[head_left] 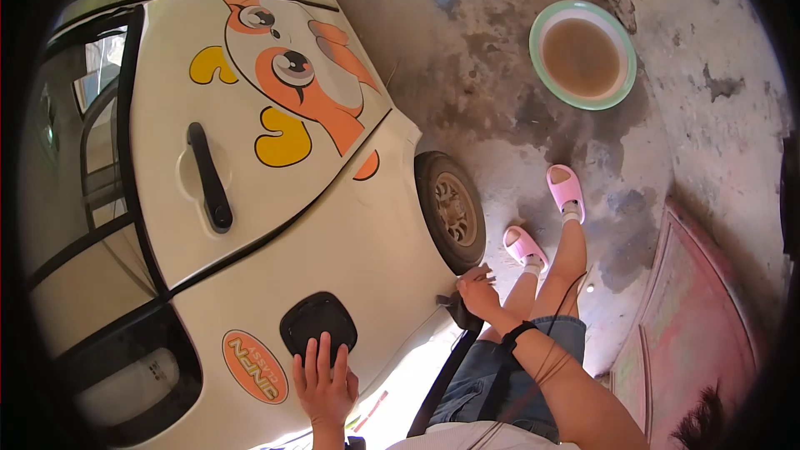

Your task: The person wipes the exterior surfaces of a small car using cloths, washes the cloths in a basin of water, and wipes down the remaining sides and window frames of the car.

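Fingers spread, my left hand point(326, 383) rests with its fingertips on the lower part of a black square cover point(318, 321) on the cream car body point(350, 237). An orange oval sticker point(255, 367) is just left of this hand. My right hand point(478, 293) is closed beside the rear corner of the car, just below the wheel point(452, 210). Its fingers are bent around something brownish that I cannot make out. Dark material point(457, 312) hangs right by that hand.
A green-rimmed basin point(627, 75) of brown water stands on the stained concrete floor point(500, 75). Pink slippers point(566, 187) are on my feet. A worn pink panel point(692, 300) stands at the right. The car door has a black handle point(208, 177).
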`<state>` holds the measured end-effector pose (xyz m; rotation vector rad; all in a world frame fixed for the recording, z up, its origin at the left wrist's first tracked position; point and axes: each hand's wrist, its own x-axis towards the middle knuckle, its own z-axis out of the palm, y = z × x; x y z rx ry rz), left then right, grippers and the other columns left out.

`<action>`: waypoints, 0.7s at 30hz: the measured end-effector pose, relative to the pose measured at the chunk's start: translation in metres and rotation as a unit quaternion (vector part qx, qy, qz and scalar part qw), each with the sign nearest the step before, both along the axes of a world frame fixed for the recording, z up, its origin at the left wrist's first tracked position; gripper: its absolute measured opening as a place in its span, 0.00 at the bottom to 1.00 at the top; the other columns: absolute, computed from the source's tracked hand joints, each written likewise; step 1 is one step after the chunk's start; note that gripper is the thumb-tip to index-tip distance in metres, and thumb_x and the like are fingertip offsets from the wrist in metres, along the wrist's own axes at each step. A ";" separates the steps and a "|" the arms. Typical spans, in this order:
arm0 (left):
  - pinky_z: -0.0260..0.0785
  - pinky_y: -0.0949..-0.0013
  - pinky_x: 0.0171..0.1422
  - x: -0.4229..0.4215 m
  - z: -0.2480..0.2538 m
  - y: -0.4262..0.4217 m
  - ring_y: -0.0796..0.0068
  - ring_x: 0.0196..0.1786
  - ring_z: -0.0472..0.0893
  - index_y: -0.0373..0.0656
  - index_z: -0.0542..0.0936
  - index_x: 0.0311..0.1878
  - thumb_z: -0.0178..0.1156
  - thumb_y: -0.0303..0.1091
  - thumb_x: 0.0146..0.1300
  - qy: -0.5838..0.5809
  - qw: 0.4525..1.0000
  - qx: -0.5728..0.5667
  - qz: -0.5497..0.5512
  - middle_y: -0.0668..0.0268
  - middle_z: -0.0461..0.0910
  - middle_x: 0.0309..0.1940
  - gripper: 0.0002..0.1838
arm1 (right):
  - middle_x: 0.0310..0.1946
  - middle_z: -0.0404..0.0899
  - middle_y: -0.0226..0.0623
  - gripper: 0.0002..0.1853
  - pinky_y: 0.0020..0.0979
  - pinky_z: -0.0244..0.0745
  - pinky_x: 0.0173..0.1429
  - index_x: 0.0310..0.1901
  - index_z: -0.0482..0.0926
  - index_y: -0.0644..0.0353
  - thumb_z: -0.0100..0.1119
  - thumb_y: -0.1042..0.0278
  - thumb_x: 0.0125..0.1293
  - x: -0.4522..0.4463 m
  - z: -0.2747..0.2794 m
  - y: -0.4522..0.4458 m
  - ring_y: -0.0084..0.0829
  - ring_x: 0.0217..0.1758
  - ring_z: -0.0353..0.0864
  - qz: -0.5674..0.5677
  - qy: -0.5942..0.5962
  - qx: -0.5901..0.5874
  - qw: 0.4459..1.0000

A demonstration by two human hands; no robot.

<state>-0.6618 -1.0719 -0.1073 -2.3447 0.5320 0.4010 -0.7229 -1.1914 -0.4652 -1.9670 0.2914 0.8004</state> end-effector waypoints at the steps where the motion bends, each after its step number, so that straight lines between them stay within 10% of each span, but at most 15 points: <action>1: 0.53 0.47 0.75 0.000 0.000 0.001 0.57 0.70 0.68 0.52 0.80 0.54 0.55 0.33 0.58 0.007 1.000 -0.030 0.008 0.61 0.72 0.67 0.19 | 0.39 0.82 0.53 0.21 0.45 0.77 0.51 0.48 0.78 0.70 0.42 0.59 0.72 0.010 0.009 -0.021 0.49 0.45 0.81 0.028 0.181 0.064 0.981; 3: 0.53 0.48 0.76 0.001 0.000 -0.003 0.57 0.72 0.67 0.48 0.79 0.53 0.58 0.31 0.57 0.010 0.997 -0.070 0.016 0.59 0.71 0.67 0.18 | 0.41 0.83 0.51 0.24 0.38 0.77 0.50 0.45 0.79 0.70 0.43 0.54 0.72 0.011 0.007 -0.061 0.43 0.44 0.83 -0.117 0.161 0.216 0.956; 6: 0.53 0.51 0.77 0.001 -0.003 0.000 0.63 0.72 0.67 0.50 0.81 0.51 0.57 0.35 0.59 -0.009 0.997 -0.074 0.001 0.63 0.71 0.68 0.16 | 0.43 0.84 0.36 0.22 0.37 0.76 0.54 0.50 0.79 0.59 0.45 0.49 0.73 0.018 0.032 -0.128 0.35 0.48 0.82 -0.389 0.345 0.475 0.710; 9: 0.52 0.52 0.78 0.002 -0.002 0.000 0.64 0.72 0.66 0.48 0.81 0.51 0.57 0.35 0.59 -0.020 0.994 -0.109 0.003 0.63 0.71 0.68 0.16 | 0.50 0.81 0.40 0.22 0.36 0.75 0.60 0.55 0.77 0.58 0.48 0.48 0.73 0.018 0.056 -0.177 0.35 0.54 0.80 -0.308 0.013 0.473 0.825; 11: 0.51 0.53 0.79 -0.001 -0.002 0.003 0.66 0.73 0.65 0.47 0.81 0.51 0.57 0.35 0.59 -0.028 0.993 -0.119 -0.003 0.63 0.70 0.69 0.16 | 0.58 0.77 0.41 0.21 0.34 0.73 0.64 0.60 0.73 0.58 0.49 0.53 0.75 0.031 0.041 -0.195 0.35 0.58 0.77 -0.551 0.155 0.670 0.473; 12: 0.51 0.53 0.79 -0.002 -0.002 0.004 0.66 0.73 0.65 0.47 0.81 0.51 0.57 0.35 0.59 -0.037 0.992 -0.123 0.010 0.63 0.70 0.69 0.16 | 0.58 0.77 0.41 0.21 0.34 0.73 0.64 0.60 0.73 0.58 0.49 0.53 0.75 0.033 0.039 -0.205 0.35 0.58 0.77 -0.540 0.157 0.670 0.485; 15: 0.48 0.55 0.80 -0.001 0.000 0.003 0.66 0.75 0.62 0.46 0.81 0.51 0.58 0.33 0.59 -0.030 0.989 -0.148 0.008 0.63 0.68 0.70 0.16 | 0.60 0.75 0.40 0.23 0.36 0.76 0.61 0.69 0.65 0.58 0.50 0.66 0.75 0.053 0.094 -0.245 0.31 0.57 0.78 -0.123 -0.312 0.304 0.892; 21: 0.56 0.52 0.74 0.007 -0.003 -0.037 0.60 0.68 0.70 0.44 0.80 0.50 0.59 0.28 0.60 -0.051 0.939 -0.314 0.133 0.59 0.75 0.61 0.14 | 0.57 0.76 0.40 0.23 0.34 0.77 0.57 0.67 0.67 0.59 0.53 0.67 0.72 0.112 0.138 -0.332 0.31 0.53 0.79 -0.226 -0.011 0.466 0.856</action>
